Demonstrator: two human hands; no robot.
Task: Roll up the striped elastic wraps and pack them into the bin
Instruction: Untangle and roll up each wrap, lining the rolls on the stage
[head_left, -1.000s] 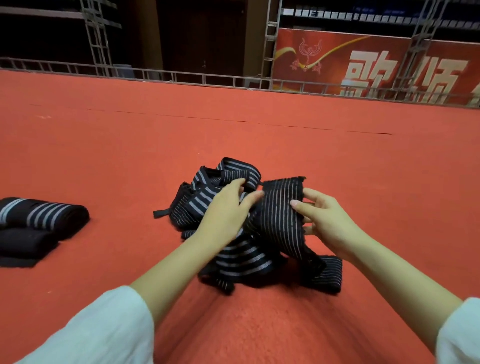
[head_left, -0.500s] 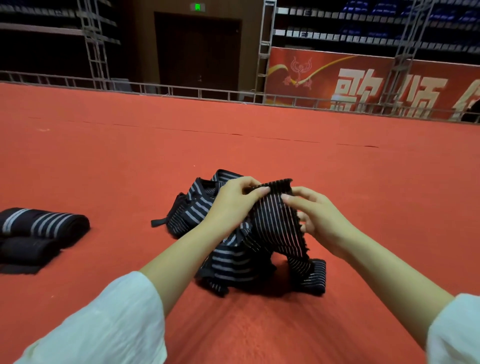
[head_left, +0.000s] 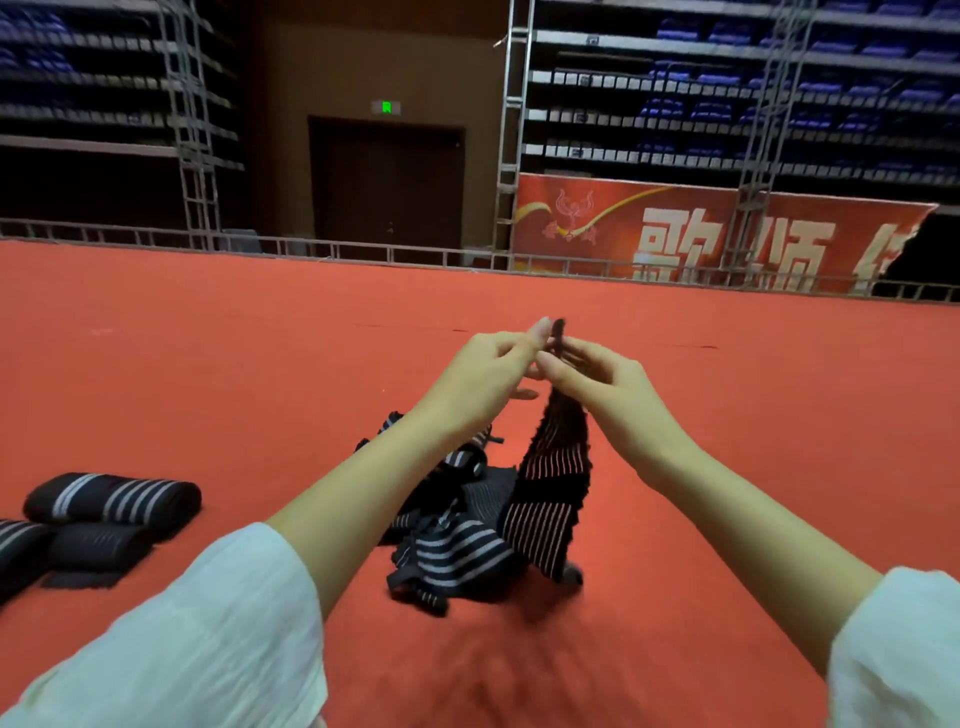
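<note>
1. Head view: as I read it, the left hand (head_left: 488, 374) and right hand (head_left: 597, 382) both pinch the top end of one striped wrap (head_left: 553, 483). They hold it up at 12 o'clock above the loose pile (head_left: 452, 556), and its tail hangs down into that pile on the red carpet (head_left: 208, 364).
2. Risk: the tail looks caught in the heap at 6 o'clock, so pulling higher could drag other wraps along.
3. Risk: the pinch sits on the tip only. The elastic cloth could slip free or twist, and a twisted start would give a lopsided roll.
4. Risk: I see no bin anywhere, so packing may mean a blind reach.
5. Count: two hands, one lifted wrap.
6. Count: rolled wraps (head_left: 111, 499) at 9 o'clock of the pile number two whole, plus a third cut off by the frame edge.
7. Count: the pile holds several loose wraps, too tangled for me to number.
</note>
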